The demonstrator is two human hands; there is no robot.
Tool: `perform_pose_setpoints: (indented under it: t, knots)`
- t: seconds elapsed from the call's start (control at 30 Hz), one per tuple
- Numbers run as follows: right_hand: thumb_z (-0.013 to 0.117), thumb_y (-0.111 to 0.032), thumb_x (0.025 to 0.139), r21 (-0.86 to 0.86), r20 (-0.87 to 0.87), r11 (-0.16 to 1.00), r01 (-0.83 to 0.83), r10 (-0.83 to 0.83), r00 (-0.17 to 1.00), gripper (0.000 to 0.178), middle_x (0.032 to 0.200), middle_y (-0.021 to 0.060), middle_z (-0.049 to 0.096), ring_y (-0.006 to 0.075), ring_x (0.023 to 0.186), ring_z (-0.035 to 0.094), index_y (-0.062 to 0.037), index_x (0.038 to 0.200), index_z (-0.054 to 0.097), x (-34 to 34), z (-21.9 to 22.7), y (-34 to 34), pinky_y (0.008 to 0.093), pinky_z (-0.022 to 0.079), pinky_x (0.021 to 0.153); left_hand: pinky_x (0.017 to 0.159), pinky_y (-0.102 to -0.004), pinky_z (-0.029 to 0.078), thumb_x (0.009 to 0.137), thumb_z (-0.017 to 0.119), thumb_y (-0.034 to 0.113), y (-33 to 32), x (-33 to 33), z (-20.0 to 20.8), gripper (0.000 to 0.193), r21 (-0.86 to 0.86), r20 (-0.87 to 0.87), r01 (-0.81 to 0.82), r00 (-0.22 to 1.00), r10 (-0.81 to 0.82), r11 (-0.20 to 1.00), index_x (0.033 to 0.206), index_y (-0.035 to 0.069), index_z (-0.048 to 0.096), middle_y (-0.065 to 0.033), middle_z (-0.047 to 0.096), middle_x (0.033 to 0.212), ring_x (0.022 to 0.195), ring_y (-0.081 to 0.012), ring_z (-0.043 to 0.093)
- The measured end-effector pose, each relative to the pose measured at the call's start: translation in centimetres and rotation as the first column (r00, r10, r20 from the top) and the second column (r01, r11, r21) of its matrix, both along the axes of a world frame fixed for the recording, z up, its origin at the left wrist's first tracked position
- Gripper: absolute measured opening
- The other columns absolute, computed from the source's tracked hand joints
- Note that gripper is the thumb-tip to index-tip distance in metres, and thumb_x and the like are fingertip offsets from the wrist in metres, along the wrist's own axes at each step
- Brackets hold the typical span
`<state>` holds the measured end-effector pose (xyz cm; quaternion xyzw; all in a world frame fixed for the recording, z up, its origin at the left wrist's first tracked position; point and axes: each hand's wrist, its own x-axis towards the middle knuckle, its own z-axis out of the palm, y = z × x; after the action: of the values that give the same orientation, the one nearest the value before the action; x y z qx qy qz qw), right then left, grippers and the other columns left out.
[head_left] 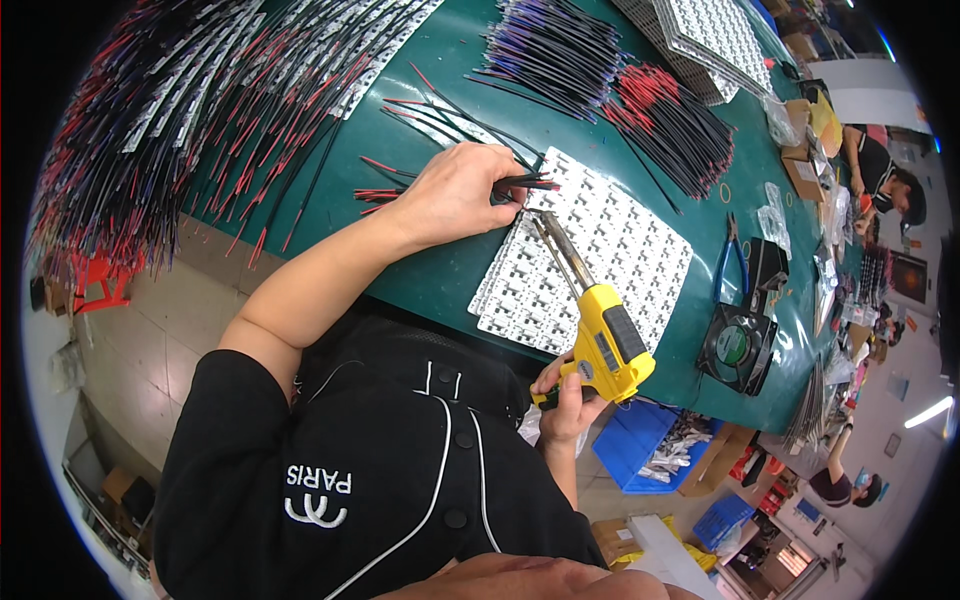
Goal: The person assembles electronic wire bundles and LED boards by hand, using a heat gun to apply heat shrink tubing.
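Observation:
My left hand [462, 190] pinches a few thin red and black wires [528, 181] and holds their ends down at the near corner of a white panel of small circuit boards [610, 260] on the green table. My right hand [566, 398] grips the handle of a yellow soldering gun [605, 345]. Its metal tip [548, 228] points at the board right beside the wire ends.
Bundles of red and black wires lie at the far left [200, 110] and top centre [620, 90]. More white panels [715, 35] are stacked top right. A small black fan [738, 345] and blue-handled pliers [735, 255] sit right of the board. Blue bins [640, 445] stand below the table edge.

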<state>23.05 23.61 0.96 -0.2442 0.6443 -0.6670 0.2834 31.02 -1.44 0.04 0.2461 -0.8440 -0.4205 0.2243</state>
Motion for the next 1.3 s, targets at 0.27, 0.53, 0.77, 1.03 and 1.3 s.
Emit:
perform_pose_setpoints:
  t: [0.27, 0.53, 0.77, 1.03, 1.3]
  knots:
    - [0.054, -0.021, 0.084, -0.056, 0.053, 0.997, 0.051, -0.048, 0.997, 0.049, 0.058, 0.0097, 0.048, 0.0151, 0.047, 0.047, 0.0128, 0.117, 0.039, -0.4, -0.2, 0.8, 0.0253, 0.042, 0.044, 0.066, -0.0333, 0.045, 0.067, 0.066, 0.006, 0.0, 0.0, 0.1, 0.015, -0.014, 0.013, 0.002, 1.0, -0.002, 1.0, 0.079, -0.002, 0.062, -0.0111, 0.059, 0.076, 0.072, -0.0276, 0.058]
    - [0.054, -0.02, 0.085, -0.033, 0.074, 0.999, -0.018, 0.021, 0.997, 0.032, 0.059, 0.0096, 0.047, 0.016, 0.048, 0.047, 0.0059, 0.101, 0.043, -0.1, -0.2, 0.8, 0.0261, 0.041, 0.045, 0.064, -0.0313, 0.046, 0.07, 0.067, 0.005, -1.1, 0.1, 0.0, 0.012, 0.134, 0.017, 0.103, 0.994, -0.107, 0.986, 0.08, -0.001, 0.062, -0.0092, 0.059, 0.076, 0.072, -0.0239, 0.059]
    - [0.053, -0.018, 0.085, -0.043, 0.071, 0.999, -0.016, 0.019, 0.997, 0.031, 0.061, 0.0103, 0.047, 0.0156, 0.049, 0.047, 0.0059, 0.103, 0.042, -0.1, -0.6, 1.1, 0.0261, 0.042, 0.045, 0.065, -0.0323, 0.045, 0.071, 0.068, 0.003, -1.3, 0.1, 0.1, 0.012, 0.069, -0.001, 0.143, 0.99, -0.143, 0.987, 0.081, -0.001, 0.063, -0.0096, 0.059, 0.078, 0.074, -0.025, 0.059]
    - [0.053, -0.018, 0.086, -0.018, 0.034, 0.999, -0.033, 0.034, 0.999, 0.033, 0.06, 0.0099, 0.047, 0.0151, 0.049, 0.047, 0.0073, 0.104, 0.042, 0.1, -0.4, 0.8, 0.0263, 0.042, 0.045, 0.067, -0.0357, 0.045, 0.07, 0.067, 0.002, -1.3, 0.1, -0.3, 0.012, -0.041, -0.032, 0.153, 0.988, -0.154, 0.987, 0.082, 0.001, 0.064, -0.0097, 0.059, 0.078, 0.077, -0.0281, 0.059]
    - [0.053, -0.019, 0.086, -0.063, 0.026, 0.998, 0.012, -0.011, 1.0, 0.045, 0.061, 0.0111, 0.049, 0.0146, 0.047, 0.047, 0.0116, 0.115, 0.038, -0.3, -0.3, 1.0, 0.0255, 0.043, 0.043, 0.068, -0.0367, 0.045, 0.071, 0.067, 0.003, -1.3, 0.2, 0.2, 0.013, -0.067, 0.014, 0.162, 0.987, -0.162, 0.984, 0.084, 0.002, 0.065, -0.0096, 0.058, 0.078, 0.078, -0.0286, 0.059]
